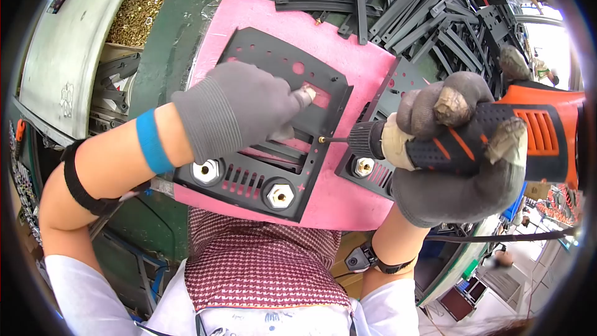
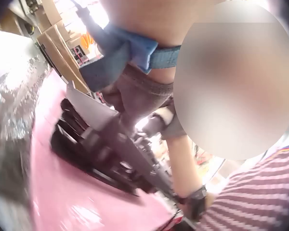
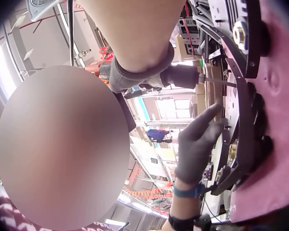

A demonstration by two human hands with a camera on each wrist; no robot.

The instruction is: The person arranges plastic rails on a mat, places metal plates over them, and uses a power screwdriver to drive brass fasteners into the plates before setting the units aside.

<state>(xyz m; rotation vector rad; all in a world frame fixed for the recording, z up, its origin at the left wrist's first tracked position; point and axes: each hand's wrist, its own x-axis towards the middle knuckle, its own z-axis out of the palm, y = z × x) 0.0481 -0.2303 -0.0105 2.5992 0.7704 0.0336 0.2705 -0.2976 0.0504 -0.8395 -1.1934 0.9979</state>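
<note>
A dark metal panel (image 1: 267, 50) with round holes, slots and a rectangular cutout lies on a pink foam sheet (image 1: 233, 15). Two hex nut fittings with brass centres, one of them a near fitting (image 1: 278, 196), sit at its near end. My gloved left hand (image 1: 249, 102) is over the panel, its index finger extended to the cutout. In my gloved right hand (image 1: 460, 130) I grip an orange and black power drill (image 1: 541, 127). The drill's bit (image 1: 337, 140) points left and meets a small brass screw (image 1: 322, 140) at the panel's right edge.
A second dark panel (image 1: 404, 78) lies to the right, partly under the drill. Behind is a heap of dark metal brackets (image 1: 416, 15). At the back left stands a bin of small brass parts (image 1: 140, 9). A dark cable (image 1: 497, 237) crosses at the right.
</note>
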